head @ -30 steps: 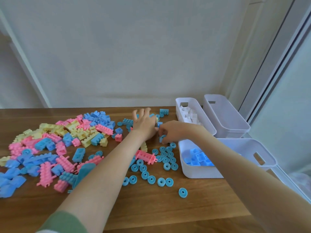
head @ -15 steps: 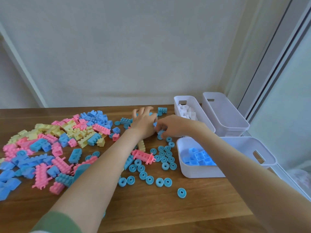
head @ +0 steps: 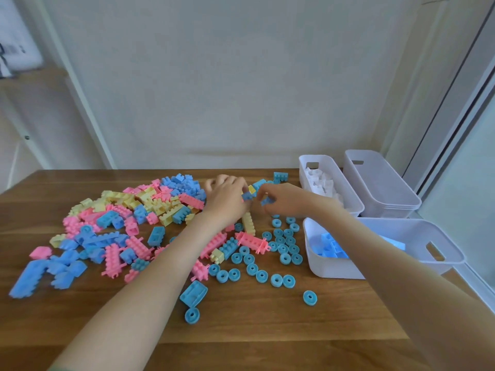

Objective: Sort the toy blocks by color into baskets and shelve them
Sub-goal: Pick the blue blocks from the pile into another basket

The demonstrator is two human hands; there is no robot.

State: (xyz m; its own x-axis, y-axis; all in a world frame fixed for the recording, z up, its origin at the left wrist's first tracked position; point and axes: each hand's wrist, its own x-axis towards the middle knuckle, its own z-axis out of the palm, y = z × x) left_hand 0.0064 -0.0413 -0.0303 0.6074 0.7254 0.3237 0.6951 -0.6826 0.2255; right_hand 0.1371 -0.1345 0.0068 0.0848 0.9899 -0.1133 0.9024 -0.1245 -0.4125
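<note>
A heap of pink, yellow and blue toy blocks [head: 150,210] covers the left and middle of the wooden table [head: 267,317]. My left hand [head: 227,199] is at the heap's right end and pinches a small blue block [head: 247,196]. Close beside it, my right hand [head: 284,200] pinches another small blue block [head: 266,201]. Several blue wheels [head: 281,245] lie in front of the hands. To the right, a white basket [head: 326,266] holds blue blocks, and my right forearm passes over it.
A narrow white basket [head: 308,167] with white blocks stands at the back right, with stacked white baskets [head: 385,188] beside it. A lone blue wheel [head: 310,298] and a blue car-shaped piece [head: 193,293] lie near the front. The table's right edge runs along a window frame.
Both hands have curled their fingers and each has picked up a small blue block. The camera view has tilted up a little.
</note>
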